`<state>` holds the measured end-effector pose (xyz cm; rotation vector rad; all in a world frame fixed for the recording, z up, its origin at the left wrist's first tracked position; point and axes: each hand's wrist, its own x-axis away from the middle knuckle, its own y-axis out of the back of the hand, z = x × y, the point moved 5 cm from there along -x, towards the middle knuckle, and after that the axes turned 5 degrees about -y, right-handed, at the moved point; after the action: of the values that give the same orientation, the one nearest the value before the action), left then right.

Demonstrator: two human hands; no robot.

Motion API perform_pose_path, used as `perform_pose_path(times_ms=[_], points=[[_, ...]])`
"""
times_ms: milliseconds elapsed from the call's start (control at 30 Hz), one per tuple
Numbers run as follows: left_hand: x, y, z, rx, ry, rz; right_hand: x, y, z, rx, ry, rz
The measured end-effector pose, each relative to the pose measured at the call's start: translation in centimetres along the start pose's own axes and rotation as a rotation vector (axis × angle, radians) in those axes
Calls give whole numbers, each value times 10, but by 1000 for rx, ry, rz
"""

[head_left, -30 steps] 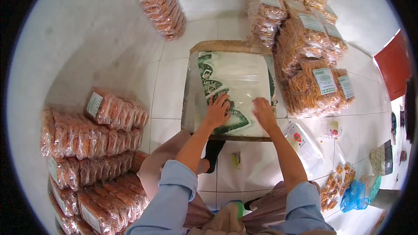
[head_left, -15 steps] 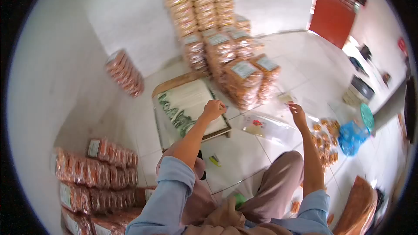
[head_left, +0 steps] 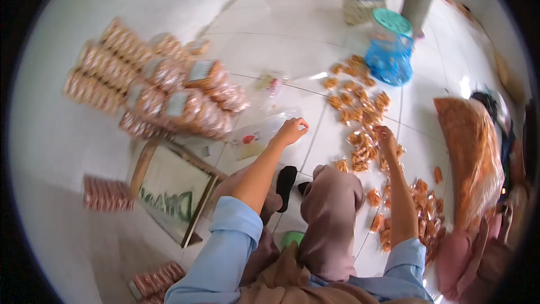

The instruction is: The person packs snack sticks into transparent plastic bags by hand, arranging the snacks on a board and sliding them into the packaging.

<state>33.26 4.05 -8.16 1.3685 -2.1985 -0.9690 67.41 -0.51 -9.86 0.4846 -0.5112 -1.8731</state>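
Note:
My left hand [head_left: 292, 131] hangs over the white tiles beside a flat clear plastic bag [head_left: 247, 142] with a red mark. Its fingers are loosely curled and a little apart, with nothing visible in them. At the edge of a spread of small snack packets [head_left: 364, 147] is my right hand [head_left: 385, 136], its fingers bent together over the packets. Blur and the angle hide whatever is between those fingertips. More orange-brown packets [head_left: 424, 208] lie by my right forearm.
Stacked large snack packs [head_left: 185, 104] stand left, behind a wood-framed low table [head_left: 177, 183]. A blue plastic bag [head_left: 389, 62] sits under a green lid [head_left: 392, 21]. At right are a big sack of orange snacks [head_left: 469, 157] and part of another person in pink [head_left: 458, 259].
My view has swung right, bringing the scattered packets nearer the middle. My right hand has gone from beside the clear bag to the packets. The low table now appears farther left.

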Motion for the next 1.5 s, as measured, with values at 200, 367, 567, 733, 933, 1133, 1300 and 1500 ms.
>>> perform_pose_path(times_ms=[200,367,567,733,933,1133,1300,1500], points=[[-47,-173,24,113,-83,-17,59,-43,-131,327,-109,6],[-9,-257,9,26,5,213,93,-117,-148,543,-302,43],[-20,-259,41,-66,-132,-10,66,-157,-131,564,-237,-40],[-61,-214,64,-267,-89,-32,23,-161,-84,614,-152,-113],[-63,-200,70,-211,-6,-30,-10,-182,-63,251,-190,-325],[-64,-171,67,124,-151,-169,-11,-160,-52,-279,-478,-123],[-86,-157,31,198,-373,25,11,-164,-35,-471,-471,190],[-83,-159,61,382,-157,-59,-3,-168,-46,-229,-563,197]])
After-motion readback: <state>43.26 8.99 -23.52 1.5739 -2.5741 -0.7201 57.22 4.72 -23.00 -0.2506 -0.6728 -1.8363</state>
